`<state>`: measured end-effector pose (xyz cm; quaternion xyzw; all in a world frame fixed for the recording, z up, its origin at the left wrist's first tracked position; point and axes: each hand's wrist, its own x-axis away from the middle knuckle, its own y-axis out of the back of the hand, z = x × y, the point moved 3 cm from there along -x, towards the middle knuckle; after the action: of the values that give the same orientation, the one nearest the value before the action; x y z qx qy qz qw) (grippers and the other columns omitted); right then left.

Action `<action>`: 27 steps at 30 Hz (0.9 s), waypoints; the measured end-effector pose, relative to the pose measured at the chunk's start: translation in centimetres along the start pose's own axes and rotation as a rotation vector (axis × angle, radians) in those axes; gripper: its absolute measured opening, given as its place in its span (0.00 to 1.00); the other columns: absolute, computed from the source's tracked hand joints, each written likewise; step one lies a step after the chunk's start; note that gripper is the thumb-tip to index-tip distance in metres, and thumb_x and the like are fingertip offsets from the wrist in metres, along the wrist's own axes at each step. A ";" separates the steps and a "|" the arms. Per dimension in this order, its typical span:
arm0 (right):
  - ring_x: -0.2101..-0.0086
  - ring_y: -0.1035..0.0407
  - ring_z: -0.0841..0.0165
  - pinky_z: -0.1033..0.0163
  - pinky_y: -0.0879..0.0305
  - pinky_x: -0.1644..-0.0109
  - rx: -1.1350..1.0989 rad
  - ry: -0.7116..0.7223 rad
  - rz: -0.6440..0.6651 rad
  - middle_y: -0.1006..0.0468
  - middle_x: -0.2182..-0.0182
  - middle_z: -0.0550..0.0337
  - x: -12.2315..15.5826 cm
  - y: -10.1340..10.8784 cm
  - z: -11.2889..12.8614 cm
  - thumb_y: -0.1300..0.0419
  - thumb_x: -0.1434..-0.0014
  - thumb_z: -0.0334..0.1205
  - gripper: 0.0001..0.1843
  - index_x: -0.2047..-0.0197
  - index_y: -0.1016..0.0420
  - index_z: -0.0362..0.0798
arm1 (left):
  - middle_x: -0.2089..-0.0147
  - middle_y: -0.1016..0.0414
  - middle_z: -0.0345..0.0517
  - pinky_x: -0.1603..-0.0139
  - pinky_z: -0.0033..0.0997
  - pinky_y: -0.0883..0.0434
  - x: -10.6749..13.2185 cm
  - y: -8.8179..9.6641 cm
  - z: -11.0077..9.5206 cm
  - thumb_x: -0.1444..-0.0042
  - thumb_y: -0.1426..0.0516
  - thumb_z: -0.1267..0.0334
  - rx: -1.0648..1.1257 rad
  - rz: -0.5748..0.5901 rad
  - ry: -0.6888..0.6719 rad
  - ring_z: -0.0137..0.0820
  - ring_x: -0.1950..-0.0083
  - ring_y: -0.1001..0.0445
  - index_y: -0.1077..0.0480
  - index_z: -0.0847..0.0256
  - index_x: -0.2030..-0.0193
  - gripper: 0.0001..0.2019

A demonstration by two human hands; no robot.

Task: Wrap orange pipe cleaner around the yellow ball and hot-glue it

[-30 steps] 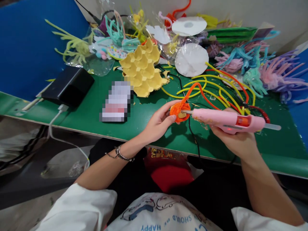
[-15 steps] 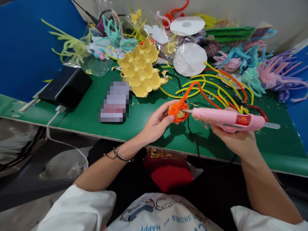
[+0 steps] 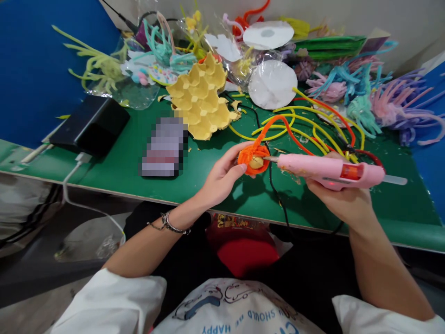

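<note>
My left hand (image 3: 222, 178) pinches an orange pipe-cleaner coil (image 3: 253, 160) wound around a small yellow cup, held just above the green table (image 3: 132, 162). An orange stem runs from the coil toward the back. A pink glue gun (image 3: 327, 170) lies in the grip of my right hand (image 3: 342, 202), pointing left with its metal nozzle touching the yellow centre of the coil. A glue stick pokes out of the gun's rear end at the right.
A yellow egg-carton piece (image 3: 203, 104), loose yellow and red pipe cleaners (image 3: 313, 127), white discs (image 3: 271, 84) and piles of coloured pipe-cleaner flowers (image 3: 382, 102) crowd the back. A black power bank (image 3: 89, 125) with a white cable and a blurred phone (image 3: 162, 147) lie at the left.
Both hands and the coil have shifted slightly left and up in the picture as my head moved. The nozzle stays at the coil's centre.
</note>
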<state>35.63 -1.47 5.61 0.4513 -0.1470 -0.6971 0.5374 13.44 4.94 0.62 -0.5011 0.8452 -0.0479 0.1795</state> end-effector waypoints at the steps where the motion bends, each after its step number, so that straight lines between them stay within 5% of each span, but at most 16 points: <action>1: 0.77 0.38 0.69 0.60 0.38 0.73 -0.004 -0.006 0.004 0.34 0.79 0.66 0.0 0.1 0.0 0.36 0.47 0.40 0.14 0.74 0.40 0.53 | 0.48 0.23 0.46 0.60 0.32 0.23 0.0 0.0 0.0 0.41 0.41 0.56 0.006 -0.001 0.006 0.30 0.61 0.25 0.31 0.57 0.45 0.18; 7: 0.77 0.38 0.69 0.61 0.39 0.75 -0.025 -0.019 0.024 0.34 0.80 0.66 -0.1 0.0 -0.1 0.36 0.48 0.40 0.14 0.74 0.41 0.53 | 0.48 0.24 0.48 0.58 0.37 0.24 0.1 0.2 0.4 0.39 0.47 0.54 -0.111 0.015 0.044 0.31 0.63 0.24 0.37 0.58 0.40 0.22; 12: 0.77 0.35 0.66 0.59 0.35 0.73 -0.101 -0.087 0.054 0.32 0.79 0.65 -0.3 -0.4 -0.7 0.38 0.48 0.43 0.12 0.71 0.40 0.54 | 0.42 0.31 0.54 0.45 0.45 0.31 -0.1 1.4 -1.9 0.35 0.53 0.45 -0.856 -0.008 0.031 0.41 0.46 0.29 0.34 0.60 0.39 0.27; 13: 0.77 0.33 0.66 0.59 0.34 0.72 -0.111 -0.102 0.067 0.31 0.79 0.65 -0.4 -0.5 -0.8 0.38 0.48 0.44 0.11 0.71 0.39 0.55 | 0.42 0.32 0.55 0.43 0.47 0.33 -0.3 2.2 -3.1 0.36 0.55 0.41 -1.015 -0.049 -0.006 0.43 0.45 0.31 0.31 0.60 0.40 0.29; 16: 0.76 0.31 0.65 0.60 0.31 0.72 -0.134 -0.148 0.093 0.27 0.77 0.63 -0.4 -0.7 -1.0 0.37 0.49 0.44 0.10 0.71 0.37 0.55 | 0.46 0.32 0.51 0.37 0.49 0.40 -0.7 6.3 -7.7 0.36 0.63 0.36 -1.301 -0.406 -0.221 0.42 0.43 0.34 0.23 0.57 0.49 0.36; 18: 0.76 0.31 0.65 0.60 0.30 0.72 -0.147 -0.173 0.091 0.26 0.77 0.62 -0.5 -0.8 -1.2 0.36 0.50 0.45 0.11 0.72 0.36 0.55 | 0.43 0.33 0.47 0.33 0.54 0.47 -0.9 10.0 -9.5 0.35 0.65 0.37 -1.394 -0.569 -0.189 0.45 0.39 0.38 0.21 0.57 0.57 0.37; 21: 0.75 0.29 0.63 0.58 0.28 0.72 -0.173 -0.179 0.072 0.25 0.77 0.60 -0.6 -0.9 -1.1 0.36 0.51 0.46 0.11 0.73 0.35 0.54 | 0.43 0.32 0.46 0.34 0.66 0.54 -0.9 15.3 -9.1 0.36 0.59 0.37 -1.386 -0.563 0.106 0.53 0.38 0.44 0.23 0.57 0.63 0.32; 23: 0.74 0.27 0.62 0.57 0.27 0.71 -0.177 -0.174 0.068 0.24 0.76 0.60 -0.8 -0.9 -1.0 0.36 0.51 0.46 0.11 0.72 0.34 0.53 | 0.41 0.34 0.46 0.34 0.72 0.56 -0.9 17.2 -8.0 0.36 0.55 0.39 -1.396 -0.415 0.209 0.56 0.35 0.49 0.23 0.58 0.62 0.28; 27: 0.74 0.26 0.62 0.57 0.25 0.70 -0.167 -0.177 0.054 0.24 0.75 0.59 -0.8 -0.7 -1.1 0.33 0.51 0.49 0.13 0.73 0.32 0.53 | 0.39 0.36 0.44 0.34 0.73 0.57 -0.6 15.8 -7.4 0.35 0.53 0.42 -1.426 -0.421 0.176 0.56 0.34 0.53 0.24 0.55 0.59 0.23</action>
<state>36.06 -0.24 4.87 0.3377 -0.1473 -0.7291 0.5767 -1.99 12.54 3.49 -0.6413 0.5689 0.4383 -0.2702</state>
